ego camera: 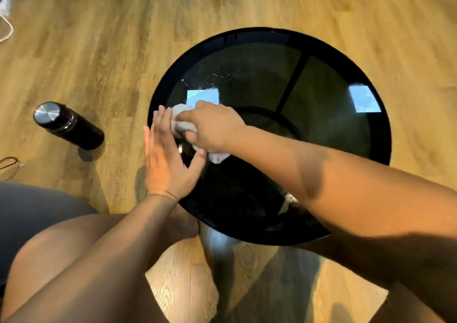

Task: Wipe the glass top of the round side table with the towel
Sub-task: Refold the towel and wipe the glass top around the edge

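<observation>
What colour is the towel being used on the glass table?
Light grey to off-white; the towel shows in the head view, bunched under the right hand.

Warm wood-plank floor (pixel 103 50) runs everywhere, sunlit near the bottom with long shadows. A black flask (pixel 69 125) with a steel lid stands left; a white cable (pixel 7 29) curls far left.

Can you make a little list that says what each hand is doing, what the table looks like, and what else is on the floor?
right hand: gripping the bunched towel, pressing it on the glass
left hand: open, flat at the table's left edge
table: round, dark glass top, shiny window reflections
marks: small white specks on the glass beyond the towel
bottle: black with a silver lid, standing on the wood floor, left of the table
</observation>
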{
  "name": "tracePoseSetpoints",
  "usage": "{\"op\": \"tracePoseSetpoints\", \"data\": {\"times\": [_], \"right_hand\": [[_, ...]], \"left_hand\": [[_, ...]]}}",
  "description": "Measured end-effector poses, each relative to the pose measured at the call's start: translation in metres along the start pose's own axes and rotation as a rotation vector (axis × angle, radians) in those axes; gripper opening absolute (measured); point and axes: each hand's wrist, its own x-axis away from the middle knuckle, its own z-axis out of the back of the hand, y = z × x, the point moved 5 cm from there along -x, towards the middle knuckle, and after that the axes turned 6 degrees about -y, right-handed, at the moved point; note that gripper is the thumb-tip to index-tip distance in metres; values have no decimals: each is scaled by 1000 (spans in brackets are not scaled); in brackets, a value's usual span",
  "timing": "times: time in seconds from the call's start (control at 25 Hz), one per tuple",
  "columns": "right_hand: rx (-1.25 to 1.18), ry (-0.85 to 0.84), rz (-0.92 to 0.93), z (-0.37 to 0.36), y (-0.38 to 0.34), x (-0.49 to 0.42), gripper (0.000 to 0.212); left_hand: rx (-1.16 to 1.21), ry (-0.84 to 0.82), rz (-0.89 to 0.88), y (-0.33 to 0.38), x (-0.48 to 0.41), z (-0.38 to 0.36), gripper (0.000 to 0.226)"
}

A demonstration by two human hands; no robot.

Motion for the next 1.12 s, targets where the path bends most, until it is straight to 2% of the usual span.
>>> {"op": "tracePoseSetpoints", "data": {"times": [0.08, 0.2, 0.32, 0.44, 0.56, 0.72, 0.76, 0.84, 0.88, 0.96, 1.04, 1.12], "right_hand": [[110, 95, -146, 7, 75, 46, 38], [92, 215, -562, 42, 214, 136, 42], [113, 259, -798, 66, 281, 152, 44], [106, 340, -780, 73, 259, 79, 49], [157, 368, -592, 63, 174, -16, 42], [10, 222, -138, 17, 6, -74, 34], [5, 158, -44, 8, -15, -66, 37], [45, 75, 49, -3, -7, -32, 45], [64, 75, 38, -3, 17, -8, 46], [92, 152, -121, 10, 87, 45, 46], [134, 217, -384, 35, 173, 92, 44], [91, 208, -637, 62, 245, 117, 42]], "left_hand": [[-59, -53, -4, -3, -2, -4, 80], [-213, -130, -21, -4, -4, -11, 73], [-264, -154, -33, -5, -6, -12, 72], [-184, -113, -7, -8, -6, -9, 78], [-95, -62, 2, -8, -5, -5, 79], [-2, 23, 22, -4, -2, 0, 75], [28, 41, 43, -5, -2, 1, 75], [43, 38, 60, -7, -2, 0, 74], [29, 21, 51, -8, -2, 0, 74], [-28, -36, 30, -7, -2, -4, 72], [-111, -85, 21, -7, -3, -6, 70], [-155, -105, 24, -8, -4, -8, 69]]}}
